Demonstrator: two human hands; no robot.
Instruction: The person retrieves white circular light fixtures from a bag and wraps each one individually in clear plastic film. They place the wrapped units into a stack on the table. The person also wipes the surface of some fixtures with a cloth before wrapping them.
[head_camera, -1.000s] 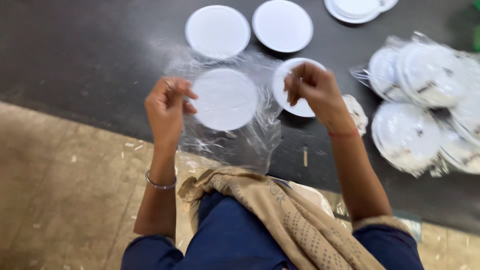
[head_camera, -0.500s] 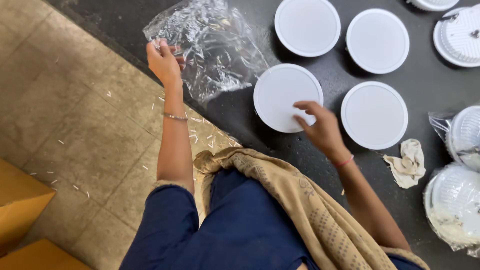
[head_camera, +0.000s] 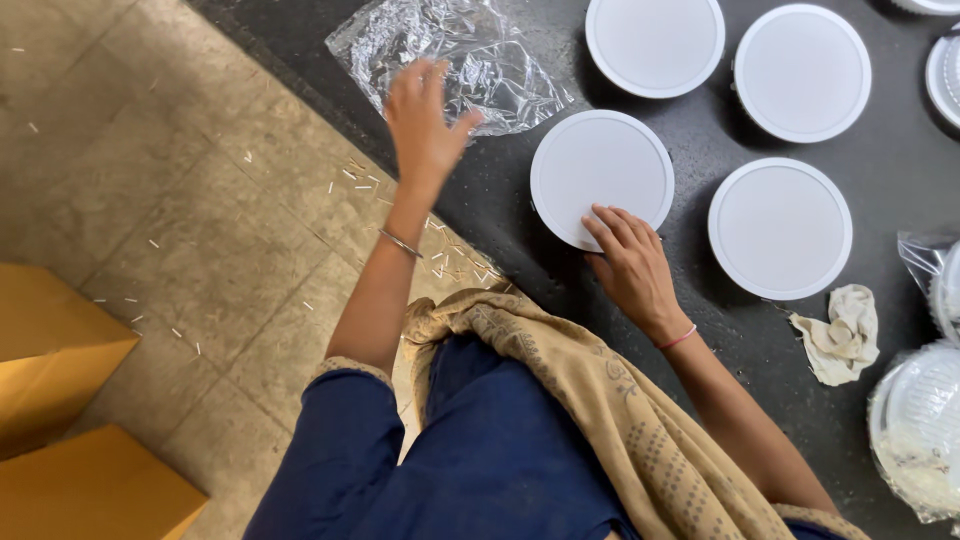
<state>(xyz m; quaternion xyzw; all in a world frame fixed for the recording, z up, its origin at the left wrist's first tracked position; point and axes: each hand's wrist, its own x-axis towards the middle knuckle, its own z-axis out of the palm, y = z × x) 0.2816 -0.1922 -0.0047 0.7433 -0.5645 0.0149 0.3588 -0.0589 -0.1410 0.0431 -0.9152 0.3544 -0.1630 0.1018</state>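
An empty clear plastic bag (head_camera: 450, 60) lies crumpled and glinting at the near edge of the dark counter (head_camera: 700, 340), flattened and open, with nothing inside it. At the right edge, two more clear bags each hold a round white disc: one (head_camera: 935, 285) is cut off by the frame, the other (head_camera: 918, 430) sits lower down with its wrap bunched around the disc.

The left hand (head_camera: 425, 125) hovers over the empty bag, fingers spread and slightly blurred, holding nothing; whether the fingertips touch the plastic cannot be told. A thin bangle circles that wrist.

The right hand (head_camera: 630, 265) rests on the near rim of a bare white disc (head_camera: 600, 178), its fingers (head_camera: 612, 228) laid close together and flat on the face, not gripping. This disc is round, smooth, matte white with a thin raised rim, and lies flat on the counter just beside the bag. Three like discs lie unwrapped around it: one behind (head_camera: 655, 42), one far right behind (head_camera: 802, 70), one to the right (head_camera: 780, 228), all apart from each other.

A crumpled pale rag (head_camera: 842, 335) lies on the counter between the right disc and the lower bagged one. Two cardboard boxes (head_camera: 60, 420) stand on the tiled floor (head_camera: 170, 200) at the left, which is strewn with small pale slivers.
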